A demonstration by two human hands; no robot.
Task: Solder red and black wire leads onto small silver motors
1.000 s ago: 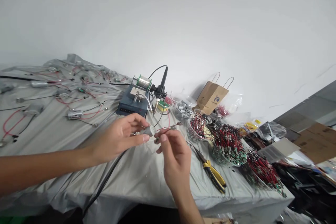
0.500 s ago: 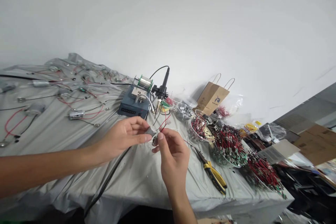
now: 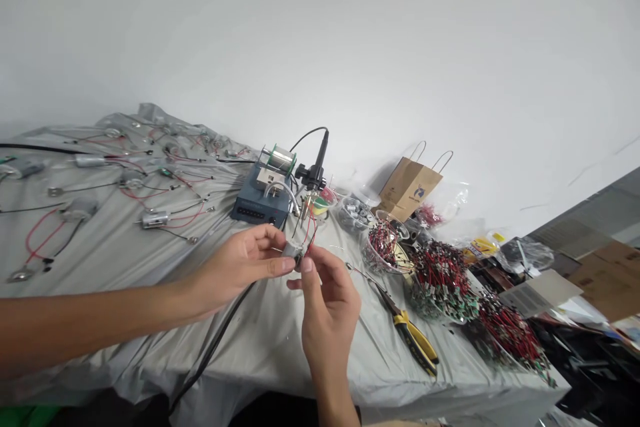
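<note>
My left hand (image 3: 240,263) holds a small silvery-grey motor (image 3: 292,249) between thumb and fingers, just in front of the soldering station. At the motor's wired end, my right hand (image 3: 330,303) pinches the wires close to the casing. Thin red wires (image 3: 314,235) rise from between the two hands toward the iron. My fingertips partly hide the motor's terminals. Behind them, a soldering iron (image 3: 316,173) stands tip-down in an automatic solder feeder with a blue base (image 3: 250,207) and a solder spool (image 3: 281,159).
Wired motors (image 3: 155,219) lie spread over the grey plastic sheet at left. To the right are yellow-black pliers (image 3: 415,340), a tub of loose motors (image 3: 354,213) and heaps of red and black wires (image 3: 443,273). A paper bag (image 3: 407,188) leans by the wall.
The motor has turned in my fingers, and more of its grey casing shows. Its red wires now point up toward the iron. The whole view has shifted slightly.
</note>
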